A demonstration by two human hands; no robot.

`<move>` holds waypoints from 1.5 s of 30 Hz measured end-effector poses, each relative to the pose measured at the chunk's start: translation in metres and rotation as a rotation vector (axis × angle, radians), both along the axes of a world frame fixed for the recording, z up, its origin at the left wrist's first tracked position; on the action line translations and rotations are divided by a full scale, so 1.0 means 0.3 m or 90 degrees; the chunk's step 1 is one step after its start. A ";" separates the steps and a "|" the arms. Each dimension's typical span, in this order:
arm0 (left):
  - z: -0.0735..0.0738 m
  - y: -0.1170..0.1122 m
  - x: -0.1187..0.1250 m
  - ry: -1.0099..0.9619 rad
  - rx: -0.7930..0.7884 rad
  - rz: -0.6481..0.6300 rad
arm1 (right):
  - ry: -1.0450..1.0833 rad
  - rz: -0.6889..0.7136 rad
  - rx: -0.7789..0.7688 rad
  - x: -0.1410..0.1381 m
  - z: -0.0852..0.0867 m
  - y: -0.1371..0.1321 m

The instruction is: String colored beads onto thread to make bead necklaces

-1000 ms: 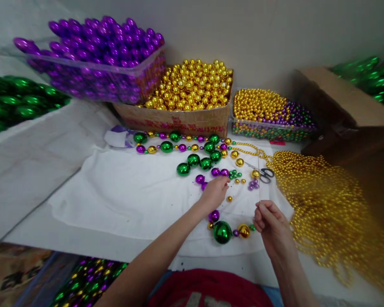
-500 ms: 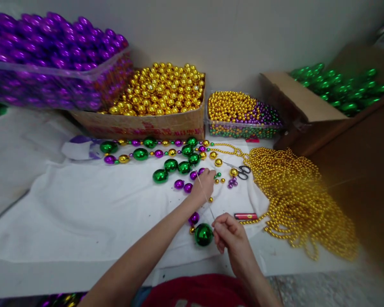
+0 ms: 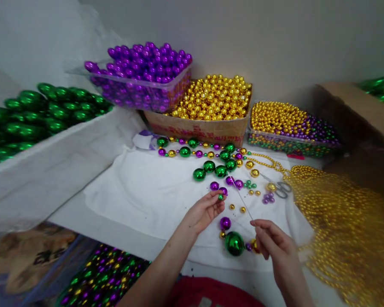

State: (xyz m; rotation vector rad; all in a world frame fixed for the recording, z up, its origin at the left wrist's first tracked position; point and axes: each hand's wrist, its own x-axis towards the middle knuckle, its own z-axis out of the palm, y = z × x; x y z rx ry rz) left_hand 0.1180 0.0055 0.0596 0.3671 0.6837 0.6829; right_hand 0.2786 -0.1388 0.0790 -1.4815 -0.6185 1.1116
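Observation:
My left hand (image 3: 202, 214) pinches a small green bead (image 3: 220, 197) between thumb and fingertips above the white cloth (image 3: 141, 187). In my right hand (image 3: 275, 242), thumb and forefinger grip a thin pale string (image 3: 244, 200) that slants up and left. Below and beside that hand hang or lie a big green ball (image 3: 234, 243), a purple ball (image 3: 225, 223) and small gold beads; whether they are on the string is partly hidden by the fingers. Loose purple balls (image 3: 214, 186), large green balls (image 3: 209, 166) and a cluster of small green beads (image 3: 250, 184) lie farther back.
A finished-looking bead strand (image 3: 184, 152) runs along the back. Behind it stand a tub of purple beads (image 3: 147, 91), a carton of gold beads (image 3: 198, 130) and a tub of mixed beads (image 3: 291, 143). Scissors (image 3: 283, 189) and heaped gold chains (image 3: 336, 226) lie right; green ornaments (image 3: 51, 111) fill a left box.
My left hand has drawn back from the bead piles toward me, now showing a small green bead in its pinch. My right hand still grips the string. The view has swung left.

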 end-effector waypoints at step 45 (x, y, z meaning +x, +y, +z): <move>-0.021 0.020 -0.091 -0.014 0.063 0.026 | -0.191 0.113 -0.022 -0.077 0.001 -0.038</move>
